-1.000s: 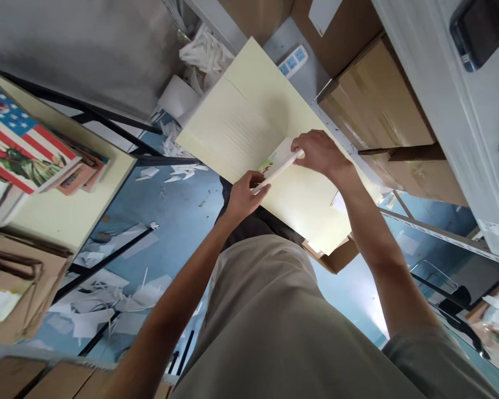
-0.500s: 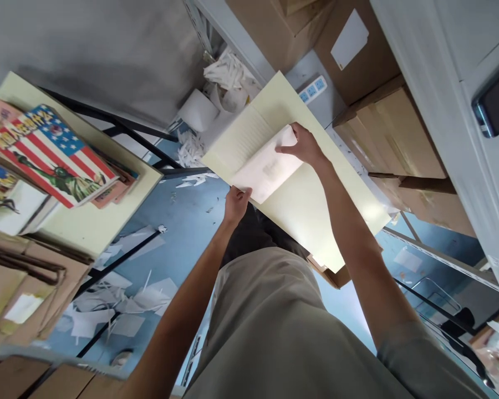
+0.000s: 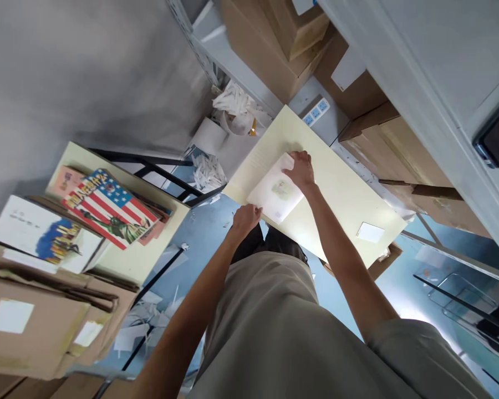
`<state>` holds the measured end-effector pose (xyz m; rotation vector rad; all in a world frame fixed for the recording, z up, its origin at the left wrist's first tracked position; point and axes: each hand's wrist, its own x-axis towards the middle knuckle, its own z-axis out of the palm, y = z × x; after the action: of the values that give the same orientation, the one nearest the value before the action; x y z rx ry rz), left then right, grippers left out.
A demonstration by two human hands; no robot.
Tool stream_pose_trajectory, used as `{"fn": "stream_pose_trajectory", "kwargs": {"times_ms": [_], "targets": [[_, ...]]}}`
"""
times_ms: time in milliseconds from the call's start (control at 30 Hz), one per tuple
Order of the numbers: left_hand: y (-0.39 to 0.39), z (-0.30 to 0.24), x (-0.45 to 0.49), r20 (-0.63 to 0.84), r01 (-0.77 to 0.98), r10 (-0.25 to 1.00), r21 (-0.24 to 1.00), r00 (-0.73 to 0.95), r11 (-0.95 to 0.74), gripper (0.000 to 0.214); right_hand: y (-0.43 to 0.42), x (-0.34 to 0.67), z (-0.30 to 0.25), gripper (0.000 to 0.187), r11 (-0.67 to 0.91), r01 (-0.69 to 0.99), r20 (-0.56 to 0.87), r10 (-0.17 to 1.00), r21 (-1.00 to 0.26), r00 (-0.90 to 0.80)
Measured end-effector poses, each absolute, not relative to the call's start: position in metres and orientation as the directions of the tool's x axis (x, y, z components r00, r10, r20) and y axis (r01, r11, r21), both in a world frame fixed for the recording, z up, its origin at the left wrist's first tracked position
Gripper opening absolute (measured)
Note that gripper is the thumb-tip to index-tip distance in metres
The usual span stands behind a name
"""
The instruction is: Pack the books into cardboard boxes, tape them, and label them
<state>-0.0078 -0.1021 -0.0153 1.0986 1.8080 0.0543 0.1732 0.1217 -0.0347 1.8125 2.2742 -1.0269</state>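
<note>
A pale, pinkish-white printed sheet (image 3: pixel 270 194) with a faint greenish picture rests over the cream tabletop (image 3: pixel 345 205); whether it is one leaf or a thin booklet I cannot tell. My left hand (image 3: pixel 246 220) pinches its near left corner between thumb and fingers, close to the table's front edge. At the far right corner, my right hand (image 3: pixel 301 169) grips it, thumb on the face and fingers curled over the edge. A small white card (image 3: pixel 370 232) lies on the tabletop, right of my right forearm.
To the left, a second cream table (image 3: pixel 166 221) bears a stars-and-stripes book (image 3: pixel 112 213) and a white book (image 3: pixel 45 230). Cardboard boxes (image 3: pixel 399 144) and a power strip (image 3: pixel 316 112) stand behind. Paper scraps (image 3: pixel 210 173) litter the floor. A phone (image 3: pixel 497 136) lies far right.
The view has shifted, so the left table sits further in. The printed sheet lies flatter with its picture showing more clearly. The white card beside my right forearm has come into view.
</note>
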Motion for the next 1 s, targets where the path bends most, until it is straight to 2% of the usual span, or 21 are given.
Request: {"fn": "stream_pose_trajectory", "kwargs": {"times_ms": [67, 200, 267, 333, 467, 600, 700, 833, 1000], "targets": [[-0.086, -0.011, -0.023, -0.67, 0.694, 0.732, 0.471, -0.119, 0.544, 0.025, 0.1, 0.174, -0.025, 0.062, 0.038, 0.878, -0.361, 0.902, -0.478, -0.236], [-0.041, -0.015, -0.047, -0.476, 0.718, 0.874, 0.574, -0.098, 0.393, 0.028, 0.04, 0.189, -0.009, 0.052, -0.153, 0.832, -0.261, 0.965, -0.533, 0.01], [-0.019, -0.022, -0.053, -0.42, 0.732, 0.906, 0.602, -0.048, 0.318, 0.032, 0.007, 0.196, -0.007, 0.052, -0.34, 0.777, -0.309, 0.931, -0.53, 0.196], [-0.001, -0.029, -0.055, -0.414, 0.742, 0.91, 0.617, 0.019, 0.265, 0.034, -0.023, 0.199, -0.009, 0.051, -0.527, 0.675, -0.413, 0.844, -0.516, 0.344], [0.023, -0.034, -0.052, -0.475, 0.75, 0.872, 0.618, 0.119, 0.235, 0.029, -0.056, 0.194, -0.02, 0.04, -0.729, 0.414, -0.585, 0.684, -0.545, 0.435], [0.032, -0.031, -0.047, -0.535, 0.768, 0.841, 0.573, 0.084, 0.288, 0.028, -0.054, 0.191, -0.027, 0.027, -0.791, 0.169, -0.667, 0.593, -0.588, 0.451], [0.036, -0.028, -0.045, -0.578, 0.776, 0.815, 0.53, 0.037, 0.341, 0.029, -0.045, 0.191, -0.028, 0.026, -0.808, 0.068, -0.705, 0.549, -0.586, 0.45], [0.042, -0.028, -0.04, -0.624, 0.776, 0.781, 0.483, -0.02, 0.405, 0.032, -0.037, 0.186, -0.021, 0.027, -0.796, 0.08, -0.686, 0.563, -0.6, 0.461], [0.041, -0.031, -0.023, -0.622, 0.754, 0.78, 0.482, -0.063, 0.445, 0.041, -0.04, 0.194, -0.01, 0.026, -0.706, 0.141, -0.602, 0.677, -0.694, 0.423]]}}
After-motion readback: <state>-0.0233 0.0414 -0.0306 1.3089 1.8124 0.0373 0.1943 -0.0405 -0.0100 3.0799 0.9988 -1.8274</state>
